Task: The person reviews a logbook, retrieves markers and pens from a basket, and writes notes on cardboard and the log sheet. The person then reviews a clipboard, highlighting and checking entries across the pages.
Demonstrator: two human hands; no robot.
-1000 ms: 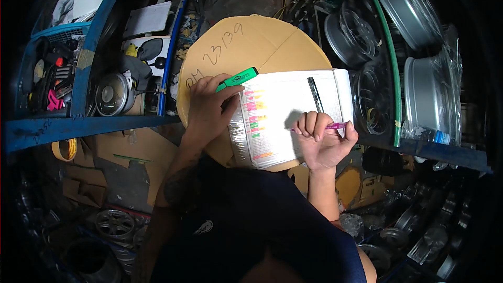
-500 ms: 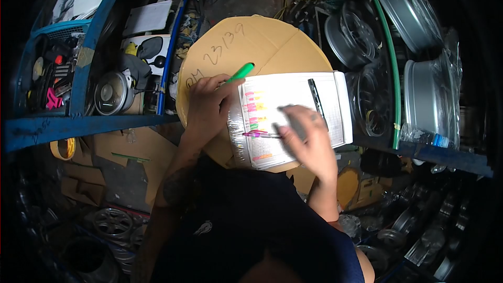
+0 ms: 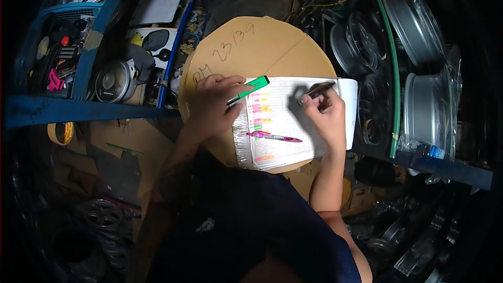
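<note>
An open notebook [image 3: 291, 152] with printed rows and coloured highlighter marks lies on a round piece of cardboard [image 3: 283, 47]. My left hand [image 3: 215, 105] holds a green highlighter [image 3: 257, 84] over the page's left edge. Above the right part of the page, my right hand [image 3: 326, 112] pinches a dark pen [image 3: 320, 89], partly hidden by the fingers. A pink pen [image 3: 275, 137] rests across the lower half of the page, apart from both hands. Handwritten numbers show on the cardboard beyond the notebook.
Wheel rims [image 3: 427, 102], some wrapped in plastic, fill the rack on the right behind a green post [image 3: 390, 68]. To the left, blue shelving [image 3: 89, 112] holds small parts and tools. A roll of yellow tape [image 3: 61, 133] sits lower left.
My right hand has picked up the dark pen from the page and moved right and up. The pink pen now lies clear of my fingers. The green highlighter has turned toward the page.
</note>
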